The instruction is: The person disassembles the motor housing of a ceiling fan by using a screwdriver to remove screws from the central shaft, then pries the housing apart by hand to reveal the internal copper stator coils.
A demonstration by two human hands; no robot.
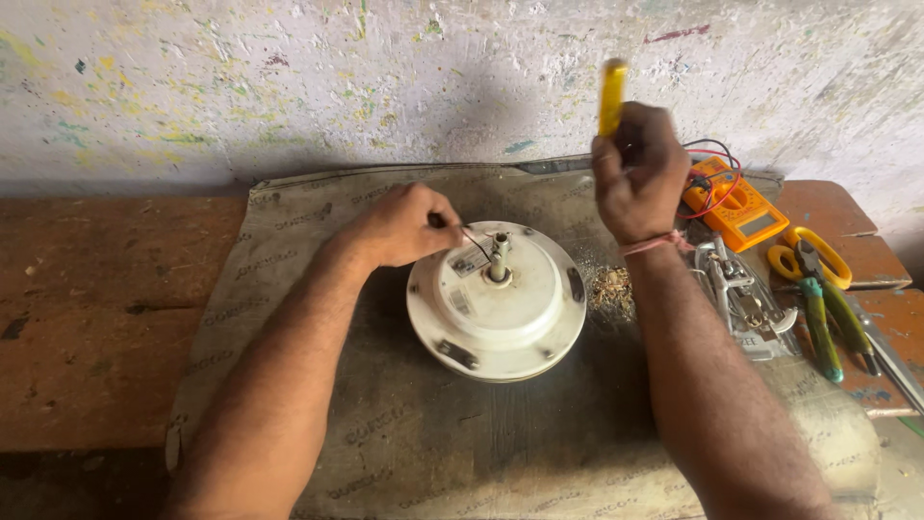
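Both forearms bare, no sleeves, no gloves. A thin pink thread band circles the wrist below the right hand.

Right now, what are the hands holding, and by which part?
The right hand grips a yellow-handled tool by its handle. The left hand pinches a thin dark wire near its end, beside the white fan motor.

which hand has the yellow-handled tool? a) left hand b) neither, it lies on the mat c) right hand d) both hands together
c: the right hand is closed around the yellow-handled tool, raised above the mat, while the left hand pinches a thin dark wire by the shaft of the white ceiling fan motor.
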